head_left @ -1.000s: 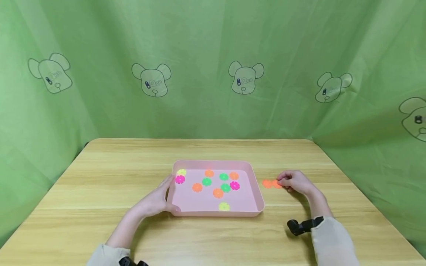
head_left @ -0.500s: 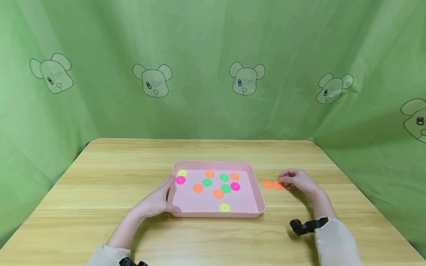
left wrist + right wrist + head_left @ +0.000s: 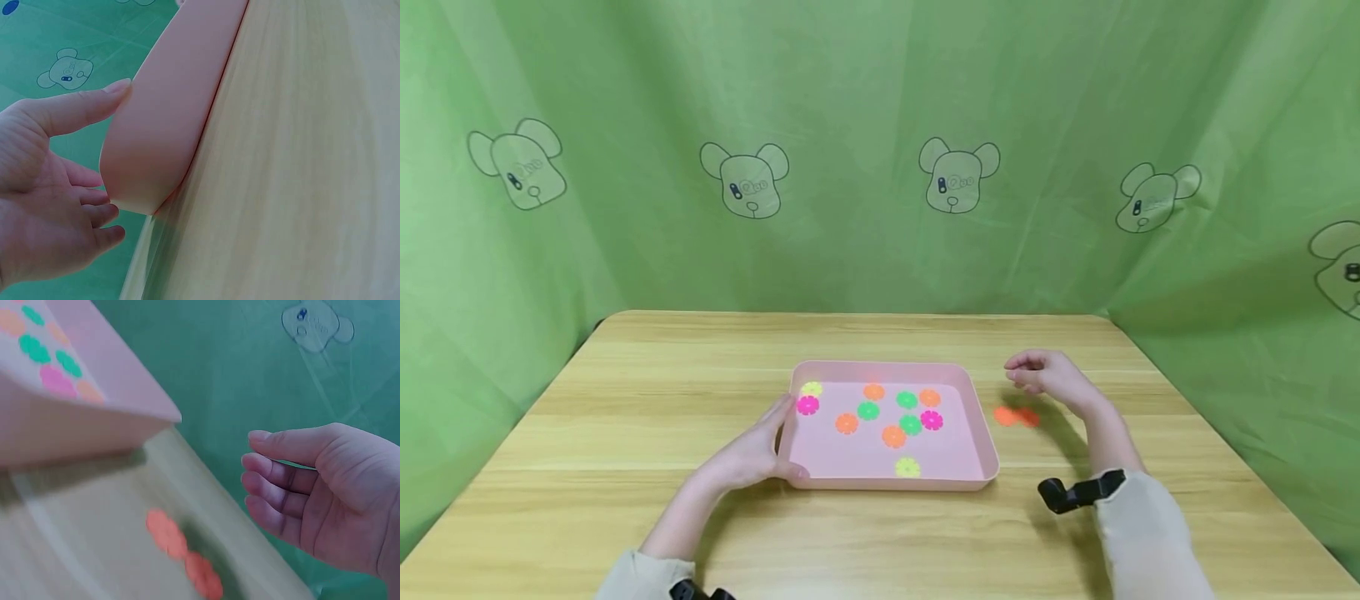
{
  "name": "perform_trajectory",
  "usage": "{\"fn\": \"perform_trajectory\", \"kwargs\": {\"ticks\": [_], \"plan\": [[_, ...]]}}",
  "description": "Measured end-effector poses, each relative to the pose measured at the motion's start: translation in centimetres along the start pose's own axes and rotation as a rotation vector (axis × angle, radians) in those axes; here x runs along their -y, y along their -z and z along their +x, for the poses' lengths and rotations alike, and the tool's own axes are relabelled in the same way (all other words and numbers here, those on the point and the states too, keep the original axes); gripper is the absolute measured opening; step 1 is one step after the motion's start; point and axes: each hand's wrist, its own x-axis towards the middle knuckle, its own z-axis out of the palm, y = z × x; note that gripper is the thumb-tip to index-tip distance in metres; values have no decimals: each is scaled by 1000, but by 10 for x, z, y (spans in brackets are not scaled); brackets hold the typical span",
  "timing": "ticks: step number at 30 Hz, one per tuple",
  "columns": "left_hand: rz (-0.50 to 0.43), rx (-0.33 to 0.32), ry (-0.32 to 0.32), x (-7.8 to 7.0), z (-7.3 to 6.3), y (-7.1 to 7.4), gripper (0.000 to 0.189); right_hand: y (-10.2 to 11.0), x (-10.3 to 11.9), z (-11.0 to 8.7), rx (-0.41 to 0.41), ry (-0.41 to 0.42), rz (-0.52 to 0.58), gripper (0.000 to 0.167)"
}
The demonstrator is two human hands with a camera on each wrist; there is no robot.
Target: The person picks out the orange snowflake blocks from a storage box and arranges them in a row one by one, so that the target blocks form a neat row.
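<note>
A pink tray (image 3: 857, 460) stands on the wooden table with several notched plastic discs lying apart inside it. My left hand (image 3: 747, 454) holds the tray's left end, thumb on the near rim and fingers at the left side. In the left wrist view, the thumb (image 3: 94, 106) touches the tray's edge. Right of the tray lie two orange notched discs (image 3: 1004, 416) end to end, seemingly joined. My right hand (image 3: 1052, 382) hovers behind and above them, holding nothing; in the right wrist view its fingers (image 3: 269, 487) are loosely bent, clear of the orange discs.
Inside the tray are orange, green (image 3: 868, 410), pink (image 3: 808, 405) and yellow (image 3: 907, 467) discs. A green curtain (image 3: 850, 250) with mouse-like drawings surrounds the wooden table (image 3: 880, 542). Black camera mounts (image 3: 1078, 493) sit on the wrists.
My right hand has let go of the orange discs and risen away from them, back and to the left. The left hand stays at the tray.
</note>
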Motion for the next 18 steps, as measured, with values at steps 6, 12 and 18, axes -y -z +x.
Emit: {"fn": "perform_trajectory", "kwargs": {"ticks": [6, 12, 18], "plan": [[-9, 2, 5, 1, 1, -1, 110, -11, 25, 14, 27, 43, 26, 39], [-15, -1, 8, 0, 1, 0, 110, -30, 46, 30, 67, 62, 25, 37], [-12, -8, 6, 0, 0, 0, 110, -50, 64, 45, 106, 64, 31, 34]]}}
